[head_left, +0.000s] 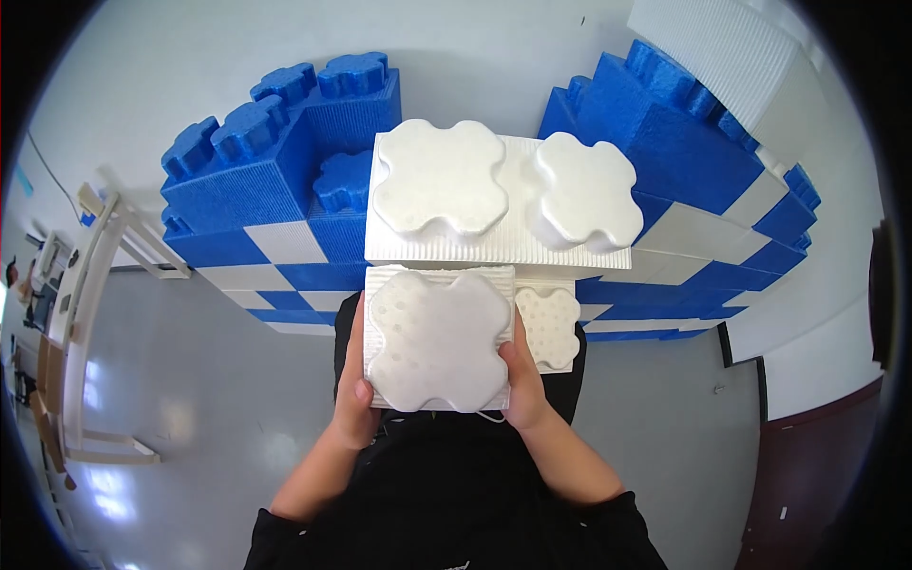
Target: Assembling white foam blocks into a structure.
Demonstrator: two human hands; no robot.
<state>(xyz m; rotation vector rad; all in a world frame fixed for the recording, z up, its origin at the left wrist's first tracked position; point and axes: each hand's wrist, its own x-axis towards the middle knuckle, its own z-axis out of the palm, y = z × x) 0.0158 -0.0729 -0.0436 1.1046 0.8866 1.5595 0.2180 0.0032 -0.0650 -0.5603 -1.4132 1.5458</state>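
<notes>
Between my two hands is a white foam building block point(439, 342) with one large clover-shaped stud facing up. My left hand point(353, 404) grips its left side, and my right hand point(522, 380) presses on its right side, thumb toward the near corner. Just beyond it sits a longer white block point(404, 250) with two studs on top, its near edge close to the held block's far edge. Partly hidden to the right, lower down, is another white block point(549, 328) whose stud has small dimples. The underside of the held block is out of sight.
Stacked blue and white blocks form walls at the left point(228, 204) and right point(689, 142), with a white piece point(712, 52) on top at far right. A white frame point(76, 332) stands on the grey floor point(218, 399) at left. A dark red panel point(807, 484) lies at lower right.
</notes>
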